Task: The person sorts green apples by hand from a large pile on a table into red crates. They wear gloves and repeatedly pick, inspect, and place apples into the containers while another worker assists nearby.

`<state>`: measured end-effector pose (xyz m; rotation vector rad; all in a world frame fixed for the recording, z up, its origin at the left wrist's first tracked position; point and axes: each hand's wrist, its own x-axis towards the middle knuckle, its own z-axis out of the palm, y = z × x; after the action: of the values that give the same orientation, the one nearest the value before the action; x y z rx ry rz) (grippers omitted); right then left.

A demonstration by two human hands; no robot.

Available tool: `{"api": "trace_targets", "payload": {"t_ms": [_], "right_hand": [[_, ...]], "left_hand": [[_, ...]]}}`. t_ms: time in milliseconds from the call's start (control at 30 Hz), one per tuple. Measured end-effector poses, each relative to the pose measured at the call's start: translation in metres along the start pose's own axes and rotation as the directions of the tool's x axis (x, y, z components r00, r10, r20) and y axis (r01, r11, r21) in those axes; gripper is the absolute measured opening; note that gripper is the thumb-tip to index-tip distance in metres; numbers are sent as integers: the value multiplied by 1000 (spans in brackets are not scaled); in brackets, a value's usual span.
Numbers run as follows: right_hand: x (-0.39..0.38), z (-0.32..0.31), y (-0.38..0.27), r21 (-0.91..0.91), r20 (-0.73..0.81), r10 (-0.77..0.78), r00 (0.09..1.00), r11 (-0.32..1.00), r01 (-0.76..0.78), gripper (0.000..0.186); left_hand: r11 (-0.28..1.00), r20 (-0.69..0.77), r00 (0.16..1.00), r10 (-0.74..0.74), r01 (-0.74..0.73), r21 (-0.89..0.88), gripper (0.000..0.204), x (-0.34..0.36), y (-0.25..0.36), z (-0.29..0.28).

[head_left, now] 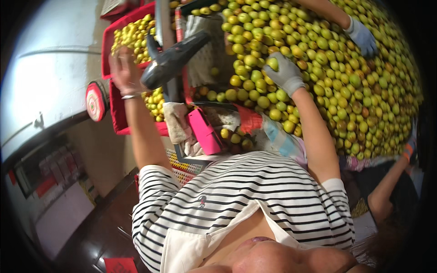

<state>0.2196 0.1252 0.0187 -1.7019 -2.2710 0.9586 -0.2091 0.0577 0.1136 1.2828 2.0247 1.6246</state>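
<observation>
My right hand, in a grey glove, is closed round a green fruit above the left part of a broad heap of yellow-green, red-tinged round fruit. My left hand is bare and blurred by motion. Its fingers look stretched out, and nothing shows in them. It is over the left side of a red crate partly filled with smaller yellow fruit. Just right of that hand, a dark grey, pointed fitting juts out from a metal post.
A co-worker's gloved hand reaches onto the heap from the far side; another person's arm is at the right. Near me are a pink phone case and a beige cloth. A round red-and-white object stands left of the crates.
</observation>
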Motion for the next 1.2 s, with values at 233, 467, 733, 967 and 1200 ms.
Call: {"api": "trace_targets", "payload": {"t_ms": [233,467,733,967,1200], "right_hand": [[-22,0,-32,-63,60,61,996,996,-57,44],[-47,47,-42,588,-245,-71,967,782,207,40],[-58,44,-74,183,-310,-385,869,873,452,56],[3,-4,-13,-211,-444,-360,821,932,294,31],[19,-39,22,-501,-65,-127,990,862,78,39]], "left_hand": [[965,179,979,99,-51,-259,43,-34,47,40],[586,658,686,-311,683,-435,59,-227,20,151],[-83,772,569,-282,788,-611,59,-209,58,176],[-500,912,377,-165,765,-406,43,-190,14,172],[-504,876,385,-291,717,-483,40,-167,-38,173]]}}
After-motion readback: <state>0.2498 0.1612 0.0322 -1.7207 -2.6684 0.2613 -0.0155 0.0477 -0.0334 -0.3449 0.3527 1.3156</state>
